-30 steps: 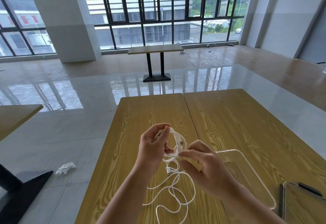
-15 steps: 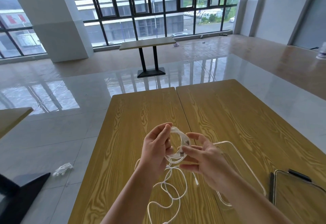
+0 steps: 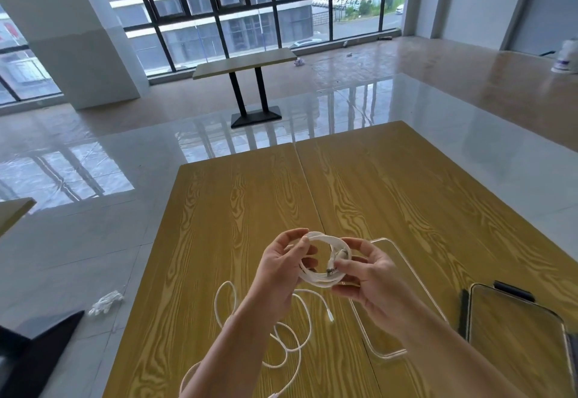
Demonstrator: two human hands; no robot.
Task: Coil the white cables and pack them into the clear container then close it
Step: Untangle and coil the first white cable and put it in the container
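Pinching a white coil (image 3: 323,260) between them above the table (image 3: 219,241): left hand (image 3: 281,267) at the coil's 9 o'clock, fingers curled round the bundled turns, and right hand (image 3: 372,278) at its 3 o'clock, thumb and fingers closed on the loops beside a metal-tipped plug (image 3: 331,271). Rounder and tidier than a second ago, with the plug end now drawn in against the loops. Reads as a first cable nearly wound, ready to be tucked and set down.

Lying loose on the wood at 6 o'clock from the hands, more white cable (image 3: 291,335) in slack curves, one end plug (image 3: 330,317) pointing toward the container; shifted into a wider sprawl since a second ago. Whether that slack joins the coil cannot be told. Coiling judged unfinished.

Flat on the table at 4 o'clock, partly under the right wrist, the clear container (image 3: 403,288), nothing seen inside. Further out at 4 o'clock, near the table's right edge, a clear lid (image 3: 516,335) with a dark latch, lying apart from the container.

Bare wood from 10 to 2 o'clock, up to the far edge, giving ample room to work. Short reach from coil to container, the route unobstructed. Left table edge near the slack at 8 o'clock: a loop sliding over would drag the rest down. On the floor at 9 o'clock, a small white tangle (image 3: 104,302).
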